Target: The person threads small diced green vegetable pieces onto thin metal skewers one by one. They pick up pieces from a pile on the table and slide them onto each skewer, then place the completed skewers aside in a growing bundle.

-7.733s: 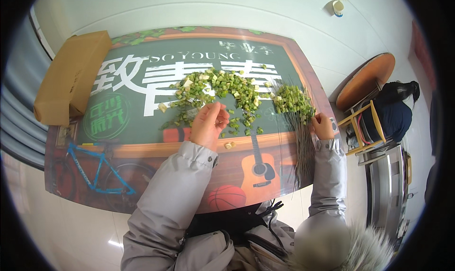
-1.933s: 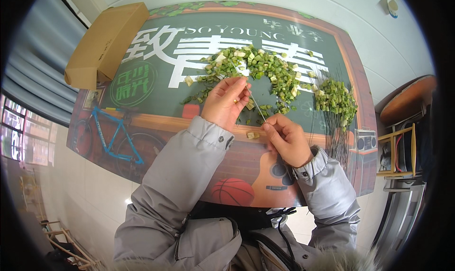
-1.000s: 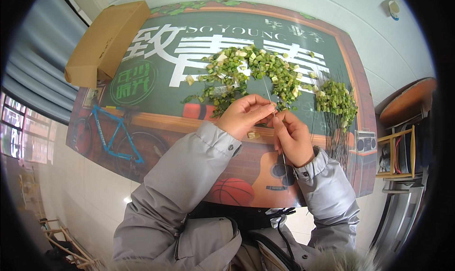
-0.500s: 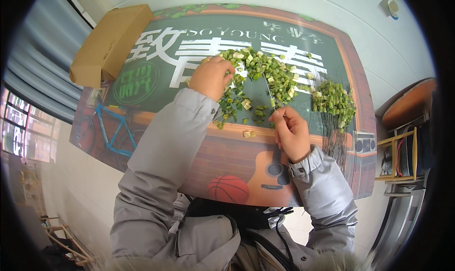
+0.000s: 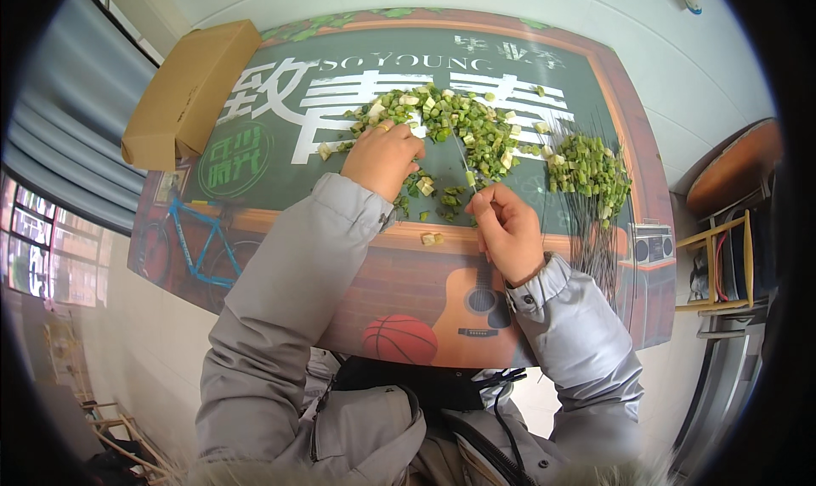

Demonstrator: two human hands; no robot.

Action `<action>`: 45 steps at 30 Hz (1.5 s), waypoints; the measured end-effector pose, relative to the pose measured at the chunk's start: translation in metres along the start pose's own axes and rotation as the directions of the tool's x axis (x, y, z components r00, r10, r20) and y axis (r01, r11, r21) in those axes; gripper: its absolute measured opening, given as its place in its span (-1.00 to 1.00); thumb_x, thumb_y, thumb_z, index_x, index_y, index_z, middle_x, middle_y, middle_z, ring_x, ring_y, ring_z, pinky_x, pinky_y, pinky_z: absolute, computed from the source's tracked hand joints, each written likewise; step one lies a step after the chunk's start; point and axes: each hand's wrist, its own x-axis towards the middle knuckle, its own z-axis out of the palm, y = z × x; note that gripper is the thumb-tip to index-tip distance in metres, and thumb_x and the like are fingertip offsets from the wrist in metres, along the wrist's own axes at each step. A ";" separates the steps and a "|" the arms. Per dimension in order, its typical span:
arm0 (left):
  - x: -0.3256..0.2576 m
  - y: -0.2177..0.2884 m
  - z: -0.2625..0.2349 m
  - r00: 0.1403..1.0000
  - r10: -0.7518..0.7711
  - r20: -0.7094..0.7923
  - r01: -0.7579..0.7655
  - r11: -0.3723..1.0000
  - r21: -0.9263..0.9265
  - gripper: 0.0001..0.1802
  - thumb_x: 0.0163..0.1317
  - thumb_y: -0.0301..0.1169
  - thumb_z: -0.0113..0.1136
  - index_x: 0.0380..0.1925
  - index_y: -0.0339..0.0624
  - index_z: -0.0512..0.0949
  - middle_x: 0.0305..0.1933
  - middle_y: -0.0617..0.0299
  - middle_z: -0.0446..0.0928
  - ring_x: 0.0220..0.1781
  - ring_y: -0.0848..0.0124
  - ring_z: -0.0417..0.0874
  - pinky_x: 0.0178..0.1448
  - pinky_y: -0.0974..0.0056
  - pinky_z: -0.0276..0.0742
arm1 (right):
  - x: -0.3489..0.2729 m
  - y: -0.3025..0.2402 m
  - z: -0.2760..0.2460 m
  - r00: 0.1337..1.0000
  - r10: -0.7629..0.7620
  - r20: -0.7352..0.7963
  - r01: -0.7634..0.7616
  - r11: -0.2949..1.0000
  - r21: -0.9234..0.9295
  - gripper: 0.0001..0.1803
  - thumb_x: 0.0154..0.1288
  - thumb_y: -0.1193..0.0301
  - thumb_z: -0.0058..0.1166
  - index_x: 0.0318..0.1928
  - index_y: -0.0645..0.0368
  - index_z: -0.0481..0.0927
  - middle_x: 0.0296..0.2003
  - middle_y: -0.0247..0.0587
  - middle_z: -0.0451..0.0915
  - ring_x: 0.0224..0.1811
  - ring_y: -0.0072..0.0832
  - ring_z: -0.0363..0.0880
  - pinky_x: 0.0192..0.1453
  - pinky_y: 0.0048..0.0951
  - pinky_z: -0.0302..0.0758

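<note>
My right hand (image 5: pixel 508 231) pinches the near end of a thin, pale skewer (image 5: pixel 461 153). A small green piece (image 5: pixel 470 178) is threaded on it close to my fingers. The skewer slants away to the left over a loose pile of chopped green vegetable pieces (image 5: pixel 484 129), some pale and blocky. At the left side of this pile is my left hand (image 5: pixel 384 156), palm down, fingers bent and slightly apart against the pieces. Its fingertips are partly hidden. Right of the pile lies a bunch of thin, dark skewers (image 5: pixel 599 252) with green pieces (image 5: pixel 588 176) threaded at their far ends.
A printed table (image 5: pixel 280 278) carries everything. An open brown cardboard box (image 5: pixel 191 91) stands at its far left corner. A few stray pale pieces (image 5: pixel 432 239) lie nearer to me. Stacked wooden-framed chairs (image 5: pixel 722 261) stand beyond the right edge; a blue-grey curtain (image 5: pixel 76 129) hangs at left.
My left hand's fingers have shifted forward onto the left side of the pile. My right hand still holds the skewer at much the same place; the whole view has shifted slightly.
</note>
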 end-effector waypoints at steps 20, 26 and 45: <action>-0.021 0.007 0.001 0.867 -0.415 0.277 0.162 -0.290 -0.943 -0.72 0.31 -0.39 0.01 -0.06 -0.32 0.42 -0.26 0.25 0.44 -0.16 0.47 0.42 -0.13 0.40 0.39 | -0.007 -0.008 0.004 0.996 0.022 0.086 -0.024 1.000 0.012 -0.82 0.34 0.42 -0.09 -0.38 0.26 0.43 -0.70 -0.51 0.34 -0.71 -0.81 0.22 -0.66 -0.68 0.13; -0.024 -0.006 0.010 0.876 -0.376 0.302 0.010 -0.613 -0.790 -0.70 0.35 -0.39 -0.08 0.01 -0.33 0.36 -0.22 0.22 0.40 -0.13 0.44 0.41 -0.13 0.43 0.39 | -0.007 -0.001 0.009 0.979 0.077 0.191 -0.059 0.993 -0.097 -0.85 0.34 0.43 -0.08 -0.36 0.24 0.43 -0.69 -0.59 0.25 -0.68 -0.85 0.08 -0.63 -0.68 0.01; -0.025 -0.007 0.006 0.893 -0.354 0.279 0.008 -0.605 -0.796 -0.76 0.31 -0.48 -0.04 -0.04 -0.30 0.40 -0.17 0.18 0.41 -0.06 0.39 0.42 -0.10 0.42 0.42 | -0.009 -0.001 0.009 0.970 0.025 0.243 0.004 0.993 -0.117 -0.83 0.37 0.40 -0.14 -0.32 0.23 0.42 -0.69 -0.57 0.30 -0.73 -0.86 0.13 -0.67 -0.70 0.04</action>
